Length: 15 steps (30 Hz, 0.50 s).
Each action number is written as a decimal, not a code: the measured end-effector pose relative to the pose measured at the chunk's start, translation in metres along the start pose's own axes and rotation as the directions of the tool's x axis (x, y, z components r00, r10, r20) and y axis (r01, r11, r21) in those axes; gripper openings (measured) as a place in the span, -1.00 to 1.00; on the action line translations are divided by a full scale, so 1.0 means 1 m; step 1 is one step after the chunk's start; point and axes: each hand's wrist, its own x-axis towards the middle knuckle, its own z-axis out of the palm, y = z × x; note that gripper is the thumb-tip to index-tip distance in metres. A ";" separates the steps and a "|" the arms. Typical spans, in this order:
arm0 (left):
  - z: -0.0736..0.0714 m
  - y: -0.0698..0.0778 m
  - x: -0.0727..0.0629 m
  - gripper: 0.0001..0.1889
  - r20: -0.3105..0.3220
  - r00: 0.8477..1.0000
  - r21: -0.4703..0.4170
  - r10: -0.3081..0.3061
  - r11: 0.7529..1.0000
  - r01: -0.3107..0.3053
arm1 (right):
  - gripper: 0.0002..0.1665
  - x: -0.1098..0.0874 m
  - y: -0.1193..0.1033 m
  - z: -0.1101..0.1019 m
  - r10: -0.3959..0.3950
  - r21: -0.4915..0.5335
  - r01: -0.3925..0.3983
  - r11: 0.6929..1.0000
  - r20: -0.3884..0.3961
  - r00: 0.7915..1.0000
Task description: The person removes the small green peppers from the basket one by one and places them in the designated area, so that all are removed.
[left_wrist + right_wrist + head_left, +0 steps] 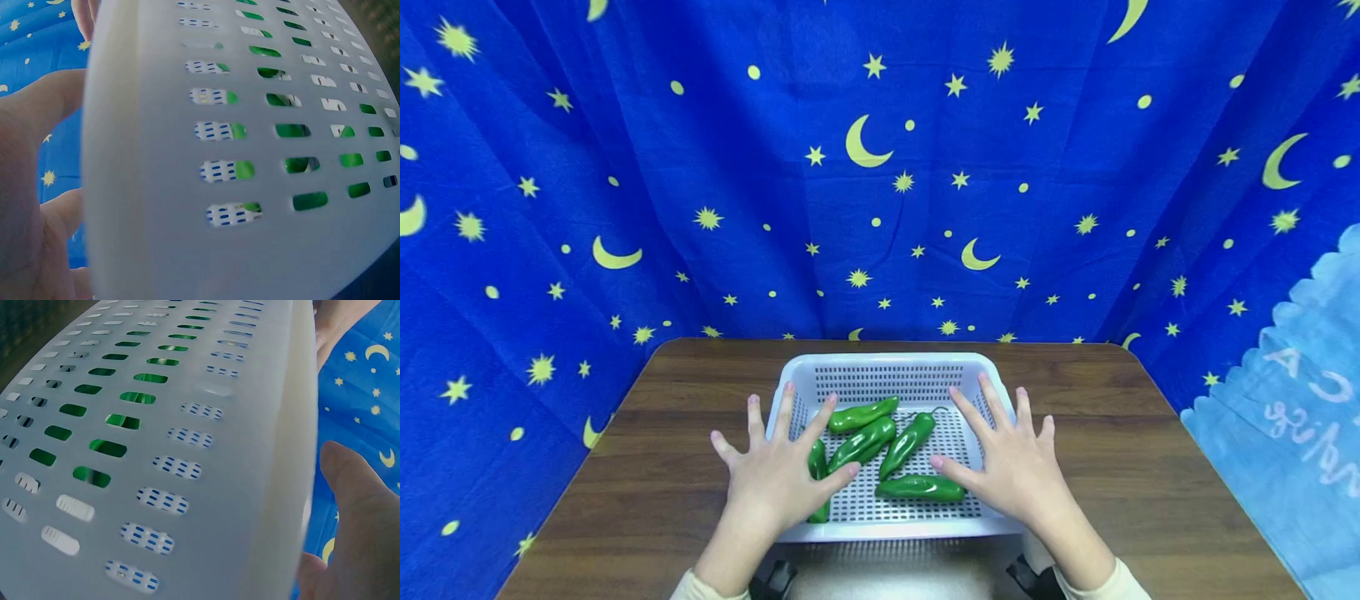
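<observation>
A white perforated plastic basket (895,530) stands at the table's near edge, with several long green peppers (908,443) lying on its bottom. Over its left side my left hand (778,477) is spread palm down, fingers straight and apart, covering part of the leftmost pepper (818,462). My right hand (1017,467) is spread the same way over the right side, its thumb near the front pepper (921,488). Neither hand grips anything. Both wrist views are mostly filled by the basket's slotted wall (169,262), with green showing through the slots and fingers beyond the rim.
The brown wooden table (700,383) extends to both sides of the basket. Behind it and at the sides hangs a blue curtain (790,200) with yellow moons and stars. A light blue cloth (1292,400) with lettering hangs at the right.
</observation>
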 end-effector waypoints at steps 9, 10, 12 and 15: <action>-0.001 -0.010 -0.004 -0.03 -0.046 0.999 -0.029 0.013 0.999 -0.015 | 0.08 0.001 0.000 0.001 -0.033 0.008 0.033 0.999 -0.007 0.999; 0.000 -0.011 -0.005 -0.03 -0.055 0.998 -0.037 0.020 0.999 -0.022 | 0.08 0.001 0.000 0.002 -0.039 0.012 0.039 0.999 -0.011 0.999; 0.000 -0.015 -0.006 -0.01 -0.075 0.997 -0.047 0.032 0.998 -0.036 | 0.09 0.002 0.001 0.002 -0.051 0.021 0.052 0.998 -0.022 0.998; 0.003 -0.023 -0.010 0.01 -0.097 0.994 -0.061 0.047 0.997 -0.053 | 0.09 0.002 0.002 0.001 -0.067 0.033 0.068 0.997 -0.032 0.997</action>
